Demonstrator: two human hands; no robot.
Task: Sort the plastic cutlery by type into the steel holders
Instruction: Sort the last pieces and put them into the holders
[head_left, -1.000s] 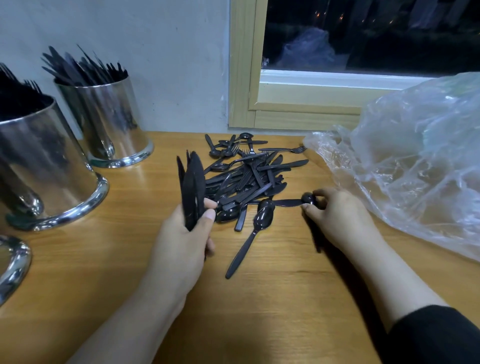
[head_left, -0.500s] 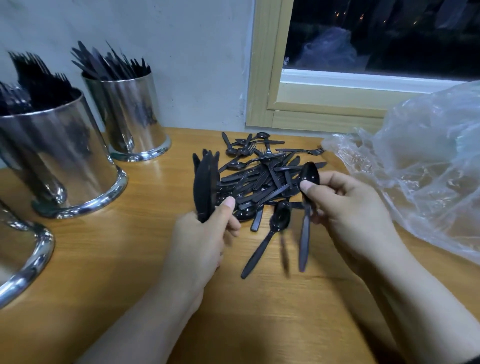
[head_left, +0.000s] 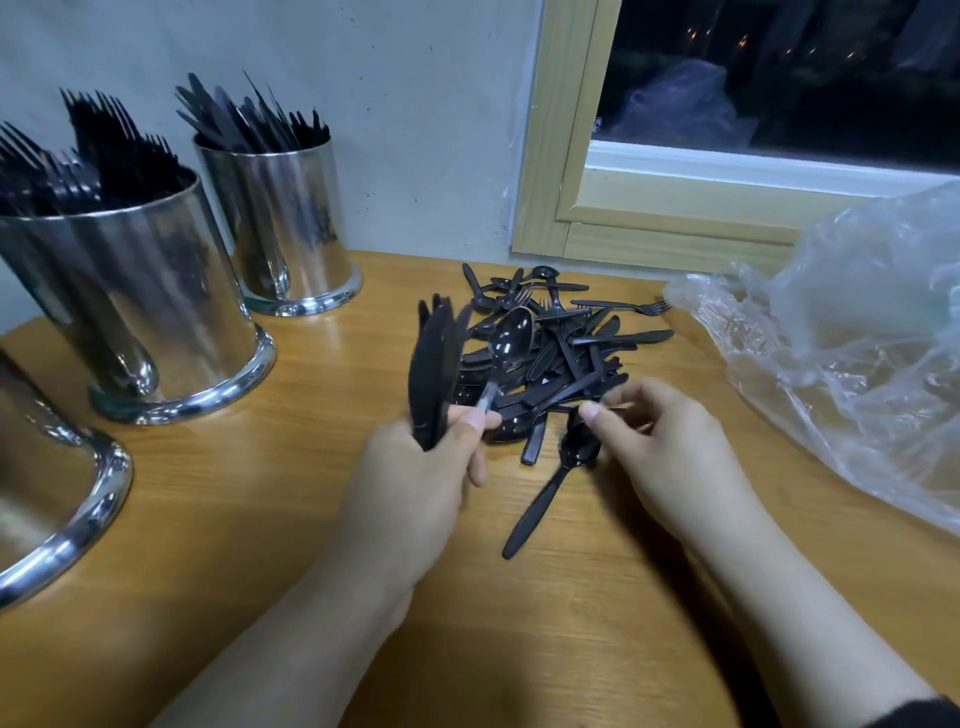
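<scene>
We face a wooden counter (head_left: 260, 519) under a grey wall and a dark window. At three o'clock lies a clear plastic bag (head_left: 852, 358); from nine to eleven o'clock stand the steel holders (head_left: 140, 306), two bristling with black cutlery. The loose cutlery pile (head_left: 561, 348) sits at centre. Our left hand (head_left: 410, 488), knuckles up, grips an upright bundle of knives (head_left: 431, 369) and pinches a spoon (head_left: 506, 348). Our right hand (head_left: 670, 452) reaches from four o'clock, fingertips curled at the pile's near edge; we cannot tell whether they grip anything.
</scene>
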